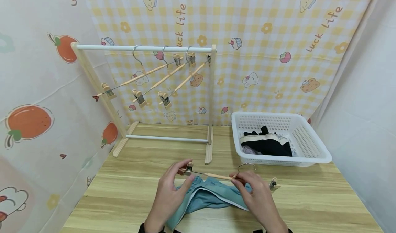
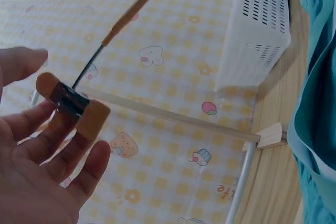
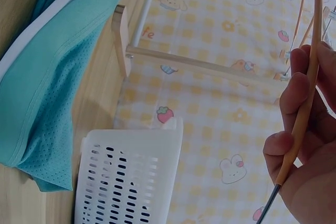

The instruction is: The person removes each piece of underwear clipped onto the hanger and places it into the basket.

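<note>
A wooden clip hanger [image 1: 218, 176] with a metal hook is held level above a teal garment [image 1: 213, 191] on the table. My right hand [image 1: 256, 195] grips its bar near the hook, fingers curled round the wood [image 3: 303, 114]. At the left end, my left hand [image 1: 170, 188] is at one clip [image 2: 72, 103]; its loosely spread fingers lie behind the clip, and the thumb stands apart from it. The other clip [image 1: 273, 183] sticks out beyond the right hand. The garment has a pale-edged waistband and perforated fabric [image 3: 58, 124], and lies spread below both hands.
A wooden rack [image 1: 211, 98] with a white rail [image 1: 117, 48] stands at the back left, bearing three clip hangers [image 1: 168, 75]. At the back right is a white perforated basket [image 1: 309, 140] with black clothing [image 1: 267, 146] inside. Patterned cloths [image 1: 256, 23] hang behind the table [image 1: 309, 198].
</note>
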The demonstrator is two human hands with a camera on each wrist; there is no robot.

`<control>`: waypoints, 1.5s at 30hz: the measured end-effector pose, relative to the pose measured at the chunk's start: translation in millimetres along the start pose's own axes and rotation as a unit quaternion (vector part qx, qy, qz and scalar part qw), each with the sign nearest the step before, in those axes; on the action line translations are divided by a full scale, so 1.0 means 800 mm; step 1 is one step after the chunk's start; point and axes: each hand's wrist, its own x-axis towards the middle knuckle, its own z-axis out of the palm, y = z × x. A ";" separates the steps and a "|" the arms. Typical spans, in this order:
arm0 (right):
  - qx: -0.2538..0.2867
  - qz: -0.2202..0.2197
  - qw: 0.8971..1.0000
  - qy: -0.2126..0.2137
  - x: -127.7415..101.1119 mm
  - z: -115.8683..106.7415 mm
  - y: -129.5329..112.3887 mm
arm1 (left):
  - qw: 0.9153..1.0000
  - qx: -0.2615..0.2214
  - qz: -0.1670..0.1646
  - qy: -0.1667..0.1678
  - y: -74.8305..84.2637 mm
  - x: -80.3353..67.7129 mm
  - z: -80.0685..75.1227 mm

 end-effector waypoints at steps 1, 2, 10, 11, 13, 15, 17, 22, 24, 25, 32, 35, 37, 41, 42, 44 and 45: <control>0.000 0.000 1.000 -0.002 0.000 0.000 0.000 | 1.000 0.004 0.006 0.005 0.001 0.001 0.001; 0.000 0.000 1.000 -0.005 0.000 0.000 -0.001 | 1.000 0.012 0.016 0.011 0.002 0.001 0.002; -0.003 -0.019 1.000 -0.020 -0.001 0.005 -0.002 | 0.991 0.079 0.100 0.040 0.015 0.005 0.006; -0.004 -0.020 1.000 -0.022 -0.001 0.005 -0.002 | 0.990 0.088 0.106 0.039 0.016 0.006 0.007; -0.006 -0.017 0.999 -0.027 -0.001 0.005 -0.003 | 0.988 0.103 0.114 0.035 0.019 0.006 0.007; -0.010 -0.013 0.999 -0.032 -0.002 0.006 -0.004 | 0.986 0.114 0.122 0.027 0.022 0.007 0.009; -0.013 -0.010 0.999 -0.036 -0.002 0.006 -0.005 | 0.984 0.125 0.129 0.018 0.025 0.007 0.010; -0.017 -0.017 0.999 -0.042 -0.002 0.009 -0.008 | 0.980 0.134 0.145 -0.012 0.034 0.006 0.019; -0.014 -0.018 0.999 -0.045 -0.002 0.010 -0.009 | 0.979 0.137 0.149 -0.028 0.037 0.005 0.023; -0.013 -0.019 0.999 -0.046 -0.002 0.011 -0.009 | 0.978 0.140 0.150 -0.036 0.038 0.005 0.026; -0.003 -0.002 0.999 -0.054 -0.003 0.013 -0.014 | 0.969 0.169 0.159 -0.085 0.039 0.002 0.041; 0.002 0.024 0.998 -0.061 -0.003 0.013 -0.017 | 0.965 0.184 0.154 -0.106 0.037 0.001 0.045; 0.003 0.037 0.997 -0.064 -0.004 0.013 -0.018 | 0.963 0.193 0.146 -0.121 0.036 0.000 0.046; 0.004 0.047 0.997 -0.067 -0.004 0.013 -0.019 | 0.957 0.208 0.133 -0.152 0.035 -0.003 0.050; 0.003 0.049 0.997 -0.067 -0.004 0.013 -0.020 | 0.956 0.211 0.131 -0.158 0.034 -0.003 0.051; 0.006 0.052 0.996 -0.069 -0.004 0.013 -0.020 | 0.953 0.218 0.132 -0.165 0.033 -0.004 0.052; 0.007 0.054 0.996 -0.070 -0.004 0.013 -0.020 | 0.952 0.220 0.135 -0.166 0.033 -0.004 0.053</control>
